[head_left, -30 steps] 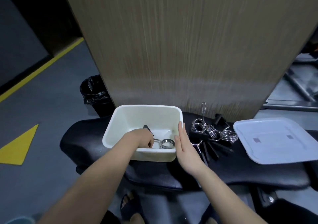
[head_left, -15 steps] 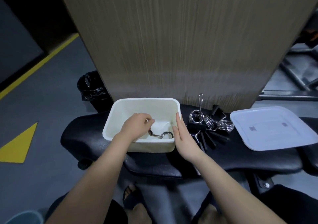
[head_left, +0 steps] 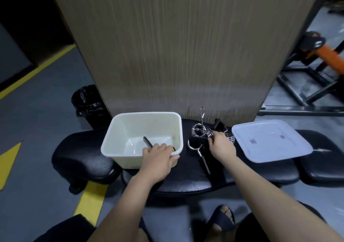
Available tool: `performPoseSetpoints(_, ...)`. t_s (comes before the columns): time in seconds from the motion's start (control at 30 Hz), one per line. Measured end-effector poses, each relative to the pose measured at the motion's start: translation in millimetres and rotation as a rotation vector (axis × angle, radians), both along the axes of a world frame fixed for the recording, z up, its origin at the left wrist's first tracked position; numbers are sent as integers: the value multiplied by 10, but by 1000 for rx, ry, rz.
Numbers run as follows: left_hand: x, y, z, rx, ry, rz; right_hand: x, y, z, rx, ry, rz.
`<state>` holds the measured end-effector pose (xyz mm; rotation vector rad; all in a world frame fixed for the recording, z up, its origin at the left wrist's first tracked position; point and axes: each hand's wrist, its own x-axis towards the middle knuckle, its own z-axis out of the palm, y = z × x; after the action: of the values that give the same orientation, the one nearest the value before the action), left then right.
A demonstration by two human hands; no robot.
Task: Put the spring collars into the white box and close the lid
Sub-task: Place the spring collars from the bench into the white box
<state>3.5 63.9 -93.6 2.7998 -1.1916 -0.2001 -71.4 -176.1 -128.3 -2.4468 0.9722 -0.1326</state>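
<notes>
White box point(head_left: 119, 130) is set on the black padded bench point(head_left: 251, 174), lid point(head_left: 268, 143) off, lying to its right. Box's near right rim is gripped by the left hand point(head_left: 158, 158); a black collar handle point(head_left: 148, 141) is seen inside. Spring collars point(head_left: 199, 131) are piled between box and lid. Right hand point(head_left: 222, 146) is laid on the pile, fingers curled; actual grip cannot be told.

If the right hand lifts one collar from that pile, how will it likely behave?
The spring collars lie tangled, handles crossing, so neighbours may snag and lift too. Bare coiled steel probably feels heavy and stiff. The round coils could roll on the padded bench.
</notes>
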Motion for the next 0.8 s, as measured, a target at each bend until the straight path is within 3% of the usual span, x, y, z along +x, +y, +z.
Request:
performPoseSetpoints(0.27,22,-18,-31,6,-10,1,-71,-245,42,-216,165,-5)
performPoseSetpoints(0.47,24,-25,3,11,15,1,-178,-365,94,-183,211,-1)
performPoseSetpoints(0.6,1,-21,13,5,5,-1,-112,-279,172,-191,50,90)
performPoseSetpoints(0.67,-4,-19,29,6,18,-2,-16,-228,160,-134,32,164)
performPoseSetpoints(0.8,-9,-10,64,18,55,1,46,-203,61,39,39,43)
